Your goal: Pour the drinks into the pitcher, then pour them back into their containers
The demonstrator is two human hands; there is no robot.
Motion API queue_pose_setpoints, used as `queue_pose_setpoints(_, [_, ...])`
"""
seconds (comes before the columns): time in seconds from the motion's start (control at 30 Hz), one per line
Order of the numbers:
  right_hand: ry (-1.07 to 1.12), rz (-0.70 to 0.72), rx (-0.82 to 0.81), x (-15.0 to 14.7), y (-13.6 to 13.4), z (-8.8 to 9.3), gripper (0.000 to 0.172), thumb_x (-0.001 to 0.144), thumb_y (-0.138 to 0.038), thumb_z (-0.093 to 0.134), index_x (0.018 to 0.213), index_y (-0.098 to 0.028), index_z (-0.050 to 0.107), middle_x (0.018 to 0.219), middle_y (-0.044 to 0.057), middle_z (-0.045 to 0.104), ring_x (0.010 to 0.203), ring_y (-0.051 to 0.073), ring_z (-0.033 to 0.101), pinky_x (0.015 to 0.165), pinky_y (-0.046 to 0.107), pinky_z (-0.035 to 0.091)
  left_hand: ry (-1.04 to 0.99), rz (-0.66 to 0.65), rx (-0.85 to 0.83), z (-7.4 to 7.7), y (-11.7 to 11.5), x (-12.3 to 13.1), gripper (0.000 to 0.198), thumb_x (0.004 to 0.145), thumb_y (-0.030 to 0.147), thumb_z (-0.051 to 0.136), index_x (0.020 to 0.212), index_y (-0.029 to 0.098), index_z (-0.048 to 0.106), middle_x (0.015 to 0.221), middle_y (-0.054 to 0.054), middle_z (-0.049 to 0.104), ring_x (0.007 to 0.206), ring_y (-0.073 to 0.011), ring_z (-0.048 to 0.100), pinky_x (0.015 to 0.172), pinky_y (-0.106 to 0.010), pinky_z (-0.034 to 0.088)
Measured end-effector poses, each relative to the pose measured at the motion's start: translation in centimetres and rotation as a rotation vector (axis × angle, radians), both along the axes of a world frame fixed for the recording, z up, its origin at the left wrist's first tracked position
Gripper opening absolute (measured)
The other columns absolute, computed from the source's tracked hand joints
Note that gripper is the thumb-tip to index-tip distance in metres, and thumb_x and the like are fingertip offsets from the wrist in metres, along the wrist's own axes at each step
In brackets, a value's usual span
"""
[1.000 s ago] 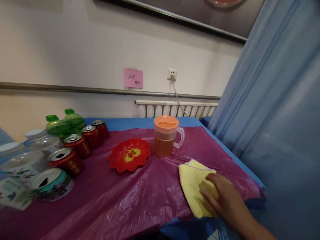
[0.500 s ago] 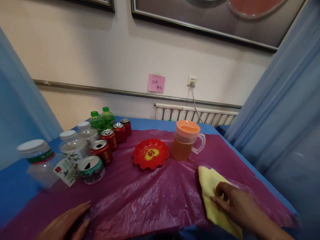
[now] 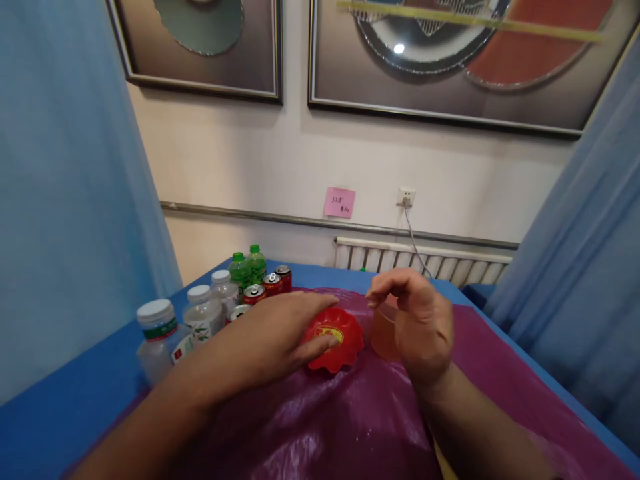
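Note:
My left hand [image 3: 280, 333] reaches across the table, fingers stretched out, with its fingertips resting on the left rim of a red scalloped plate [image 3: 347, 340]. My right hand [image 3: 423, 327] hovers just right of the plate, its back towards me and fingers loosely curled, with nothing visible in it. It hides most of a clear pitcher of amber drink [image 3: 383, 337]. A sliver of yellow cloth [image 3: 440, 461] shows beside my right forearm, under neither hand.
A purple plastic sheet [image 3: 350, 420] covers the blue tablecloth [image 3: 75, 400]. Clear white-capped bottles [image 3: 157, 333], green bottles [image 3: 247, 267] and red cans [image 3: 273, 283] stand at the left. Blue curtains [image 3: 590, 280] hang on both sides; a radiator [image 3: 425, 257] is behind.
My right hand has left the yellow cloth and risen in front of the pitcher. My left hand has come in and reached onto the red plate. The view has tilted up.

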State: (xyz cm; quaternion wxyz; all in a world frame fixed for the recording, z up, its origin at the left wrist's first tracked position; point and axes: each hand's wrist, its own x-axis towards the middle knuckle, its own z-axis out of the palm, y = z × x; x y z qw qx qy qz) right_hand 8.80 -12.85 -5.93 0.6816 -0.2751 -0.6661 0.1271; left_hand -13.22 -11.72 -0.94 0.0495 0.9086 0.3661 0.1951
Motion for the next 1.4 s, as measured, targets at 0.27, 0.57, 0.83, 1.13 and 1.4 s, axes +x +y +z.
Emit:
queue_pose_setpoints(0.27, [0.342,0.050,0.167,-2.0,-2.2,1.7,0.081,0.090,-0.090,0.016,0.068,-0.023,0.055,0.062,0.001,0.052,0.059,0.015,0.052,0.061,0.031,0.047,-0.868,-0.035,0.340,-1.9,1.3,0.8,0.029,0.090,0.052,0.073,0.100,0.025,0.069,0.079,0.001,0.074,0.071,-0.0174,0.069,0.069,-0.029,0.054])
queue_pose_setpoints(0.57, [0.325,0.064,-0.188,-3.3,4.2,-2.9,0.081,0.081,-0.097,0.007,0.054,-0.025,0.030,0.051,-0.001,0.040,0.048,0.013,0.037,0.047,0.028,0.031,-1.078,-0.028,-0.155,-5.5,6.2,0.8,0.084,0.076,0.101,0.027,0.048,0.024,0.041,0.056,-0.006,0.062,0.052,-0.0174,0.051,0.052,-0.032,0.039])
queue_pose_setpoints(0.83, [0.401,0.043,-0.612,-2.6,12.1,-7.0,0.083,0.077,-0.102,0.013,0.048,-0.026,0.030,0.045,-0.003,0.032,0.042,0.010,0.027,0.045,0.027,0.017,-1.196,0.311,-0.717,-9.3,15.0,3.5,0.087,0.070,0.104,0.025,0.038,0.023,0.031,0.047,-0.006,0.058,0.039,-0.0094,0.040,0.046,-0.026,0.023])
queue_pose_setpoints(1.13, [0.417,0.053,-0.602,-2.1,12.3,-6.9,0.083,0.076,-0.102,0.014,0.048,-0.026,0.031,0.045,-0.003,0.032,0.042,0.010,0.028,0.044,0.027,0.018,-1.193,0.250,-0.690,-8.9,13.9,3.6,0.087,0.073,0.102,0.027,0.039,0.022,0.033,0.049,-0.005,0.060,0.040,-0.0093,0.042,0.047,-0.025,0.025])
queue_pose_setpoints(1.4, [0.418,0.060,-0.582,-2.3,12.2,-6.9,0.082,0.079,-0.100,0.015,0.048,-0.026,0.032,0.045,-0.003,0.034,0.043,0.010,0.029,0.046,0.028,0.018,-1.177,0.230,-0.682,-9.2,13.8,3.6,0.086,0.072,0.102,0.028,0.040,0.023,0.033,0.049,-0.005,0.061,0.041,-0.0097,0.042,0.047,-0.025,0.026])
